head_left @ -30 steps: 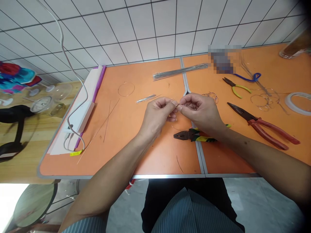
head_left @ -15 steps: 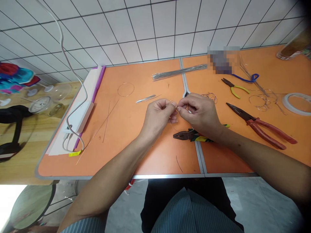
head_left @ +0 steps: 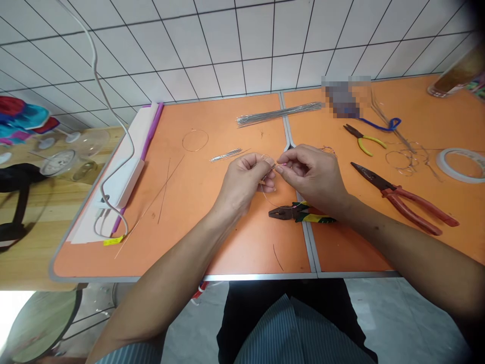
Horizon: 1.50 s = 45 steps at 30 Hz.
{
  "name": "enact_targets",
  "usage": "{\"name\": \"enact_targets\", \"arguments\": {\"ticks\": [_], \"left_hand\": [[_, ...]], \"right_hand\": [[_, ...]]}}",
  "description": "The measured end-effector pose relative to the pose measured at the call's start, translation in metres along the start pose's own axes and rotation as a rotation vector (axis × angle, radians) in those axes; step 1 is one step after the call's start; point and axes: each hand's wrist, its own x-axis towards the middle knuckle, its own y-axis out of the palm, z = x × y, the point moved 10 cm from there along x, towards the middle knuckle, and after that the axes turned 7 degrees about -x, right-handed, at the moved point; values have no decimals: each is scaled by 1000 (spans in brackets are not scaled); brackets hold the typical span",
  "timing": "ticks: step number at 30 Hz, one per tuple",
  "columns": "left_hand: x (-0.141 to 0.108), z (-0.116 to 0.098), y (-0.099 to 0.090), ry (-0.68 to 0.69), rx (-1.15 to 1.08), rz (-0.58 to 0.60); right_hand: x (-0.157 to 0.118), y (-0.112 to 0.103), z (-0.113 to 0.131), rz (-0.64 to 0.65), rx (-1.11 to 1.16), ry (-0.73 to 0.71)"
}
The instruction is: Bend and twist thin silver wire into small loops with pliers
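My left hand point(head_left: 244, 182) pinches a thin wire point(head_left: 270, 201) between thumb and fingers. Close against it, the fingertips of my right hand point(head_left: 312, 172) are pinched on the same wire. The wire curves in a loop below both hands; its ends are hidden by my fingers. Combination pliers point(head_left: 282, 212) with yellow and black handles lie under my right wrist, their jaws pointing left. Left of my hands is a small bundle of short wires point(head_left: 226, 154). A wire ring point(head_left: 195, 140) rests farther back on the orange table point(head_left: 212, 202).
A long wire bundle point(head_left: 278, 114) lies at the back. Yellow-handled pliers point(head_left: 364, 139), red-handled long-nose pliers point(head_left: 403, 198), a roll of tape point(head_left: 460, 164) and tangled wires point(head_left: 407, 157) lie on the right. A white power strip point(head_left: 127, 184) with a cable is at left.
My right hand has eased slightly away and opened its pinch a little, baring more of the wire between the fingertips. The view has shifted slightly.
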Motion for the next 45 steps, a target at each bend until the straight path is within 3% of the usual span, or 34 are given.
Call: {"name": "enact_targets", "arguments": {"ticks": [18,26,33,41,45], "left_hand": [[-1,0,3,4,-21,6],[5,-1,-1,33,27,43],[3,7,6,-63,80,145],[2,12,14,-139,-3,216],[3,12,11,-146,-82,185]], "right_hand": [[-4,6,-29,67,326,402],[-3,12,-28,235,447,403],[-6,21,-38,382,578,424],[-8,25,-39,368,647,487],[-9,24,-46,338,685,528]]}}
